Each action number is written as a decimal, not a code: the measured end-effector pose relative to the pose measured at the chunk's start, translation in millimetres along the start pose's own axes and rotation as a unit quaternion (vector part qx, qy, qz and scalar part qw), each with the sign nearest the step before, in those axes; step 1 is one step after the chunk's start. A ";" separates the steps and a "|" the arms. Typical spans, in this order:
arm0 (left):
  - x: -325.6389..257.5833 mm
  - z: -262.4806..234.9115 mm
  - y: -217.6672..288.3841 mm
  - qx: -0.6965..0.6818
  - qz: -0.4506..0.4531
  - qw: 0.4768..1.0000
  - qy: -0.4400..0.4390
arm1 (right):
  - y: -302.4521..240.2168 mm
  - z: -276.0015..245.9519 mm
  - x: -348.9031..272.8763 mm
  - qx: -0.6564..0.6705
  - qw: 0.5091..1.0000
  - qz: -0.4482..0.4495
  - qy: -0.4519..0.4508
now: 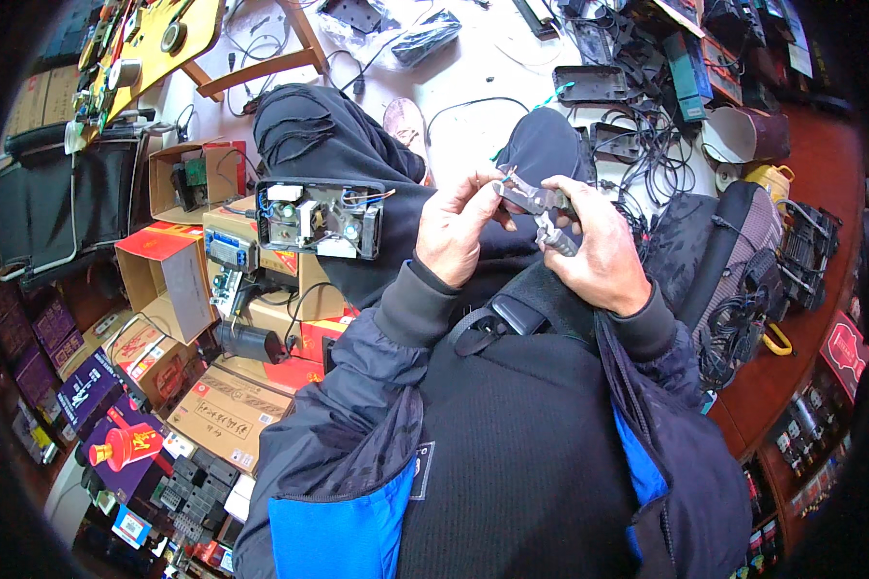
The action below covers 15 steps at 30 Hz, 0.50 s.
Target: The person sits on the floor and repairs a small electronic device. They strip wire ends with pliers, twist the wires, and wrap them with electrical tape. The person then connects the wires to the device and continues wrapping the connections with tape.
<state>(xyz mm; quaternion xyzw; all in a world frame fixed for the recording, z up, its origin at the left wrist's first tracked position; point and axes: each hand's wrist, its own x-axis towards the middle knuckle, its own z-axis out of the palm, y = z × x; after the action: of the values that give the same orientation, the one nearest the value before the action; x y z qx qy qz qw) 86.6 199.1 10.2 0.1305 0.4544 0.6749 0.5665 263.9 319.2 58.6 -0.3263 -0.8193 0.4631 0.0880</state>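
Note:
Above my lap, my right hand point(599, 241) is wrapped round a grey jawed hand tool point(558, 232), which looks like a wire stripper, though my fingers hide part of it. My left hand point(459, 227) is closed, thumb against fingertips, right at the tool's far end. Thin coloured wire ends point(508, 175) stick out by the left fingertips; the rest of that wire is mostly covered. To the left, by my thigh, lies an open black case point(321, 220) with a circuit board, parts and blue and orange wires inside.
Cardboard boxes point(169, 280) are stacked at my left, a black chair point(63, 207) beyond them. A yellow table point(179, 43) stands far left. Tangled black cables point(647, 174) and black trays point(589, 84) cover the floor at far right. A brown wooden surface point(811, 193) runs along the right.

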 end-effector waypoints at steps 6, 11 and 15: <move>-0.9 0.2 -1.6 0.006 0.005 1.000 0.007 | -2.4 -3.7 -0.4 -0.005 1.000 0.014 -0.015; -1.0 0.7 -3.1 -0.003 0.011 1.000 0.006 | -2.6 -2.2 0.3 -0.006 1.000 0.004 -0.007; -0.9 -0.8 -4.6 0.000 0.014 1.000 -0.002 | -1.2 -0.2 0.2 0.009 1.000 0.004 0.003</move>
<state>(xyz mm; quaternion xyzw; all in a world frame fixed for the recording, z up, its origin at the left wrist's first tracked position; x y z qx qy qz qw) 89.3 197.7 6.6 0.1381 0.4515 0.6829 0.5575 263.3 319.0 59.6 -0.3303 -0.8133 0.4701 0.0919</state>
